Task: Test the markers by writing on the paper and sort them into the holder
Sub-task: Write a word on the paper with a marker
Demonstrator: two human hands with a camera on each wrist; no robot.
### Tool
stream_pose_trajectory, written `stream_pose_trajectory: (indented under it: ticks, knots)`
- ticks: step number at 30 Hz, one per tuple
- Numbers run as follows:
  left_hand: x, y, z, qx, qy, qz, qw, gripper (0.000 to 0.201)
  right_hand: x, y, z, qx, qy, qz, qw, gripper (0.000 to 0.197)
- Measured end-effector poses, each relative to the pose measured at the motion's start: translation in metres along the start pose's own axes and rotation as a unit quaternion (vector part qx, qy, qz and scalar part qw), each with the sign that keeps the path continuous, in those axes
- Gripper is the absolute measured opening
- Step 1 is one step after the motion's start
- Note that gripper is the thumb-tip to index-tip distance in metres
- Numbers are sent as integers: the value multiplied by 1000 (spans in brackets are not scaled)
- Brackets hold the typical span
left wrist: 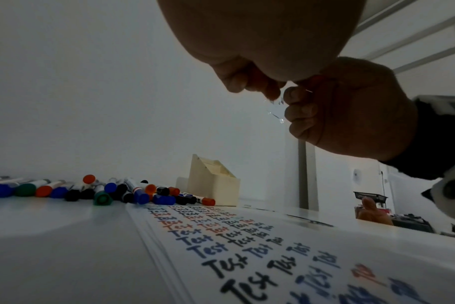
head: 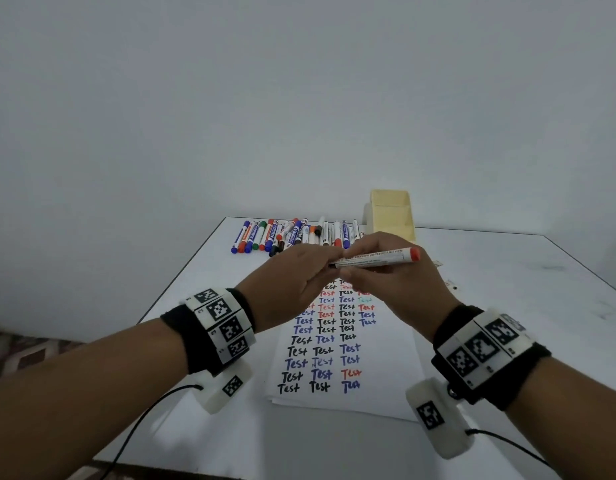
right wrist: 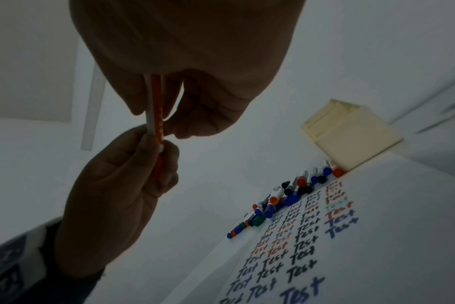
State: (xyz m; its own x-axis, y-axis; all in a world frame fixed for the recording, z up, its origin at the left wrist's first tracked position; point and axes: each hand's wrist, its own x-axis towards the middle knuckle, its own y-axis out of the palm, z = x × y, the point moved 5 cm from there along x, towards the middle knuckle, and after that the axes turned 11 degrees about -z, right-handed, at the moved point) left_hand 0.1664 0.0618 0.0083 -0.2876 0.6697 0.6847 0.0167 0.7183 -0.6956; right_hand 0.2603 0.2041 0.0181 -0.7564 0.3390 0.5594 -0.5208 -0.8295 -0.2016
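Holding a red marker (head: 375, 259) between both hands, above paper (head: 386, 382).

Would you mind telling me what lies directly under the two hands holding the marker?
The paper, covered in rows of "Test", lies under the left hand and right hand holding the marker. The hands hide its top rows.
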Motion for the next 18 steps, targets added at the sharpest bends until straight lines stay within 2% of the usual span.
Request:
stream_pose_trajectory:
  ticks: [4,12,17,18]
  knots:
    - [-2,2,2,19,-1,4,1000,34,-3,-12,-6,74,43,-30,996,6]
    - [-2,6,8,54,15,30,998,28,-9,-15,-13,86,80,-23,993,4]
    - [-7,9,21,26,-51,84,995,35,-9,-18,-20,56,79,-18,995,4]
    - [-10,11,26,21,-74,92,993,30,-9,-21,-22,49,82,-26,995,4]
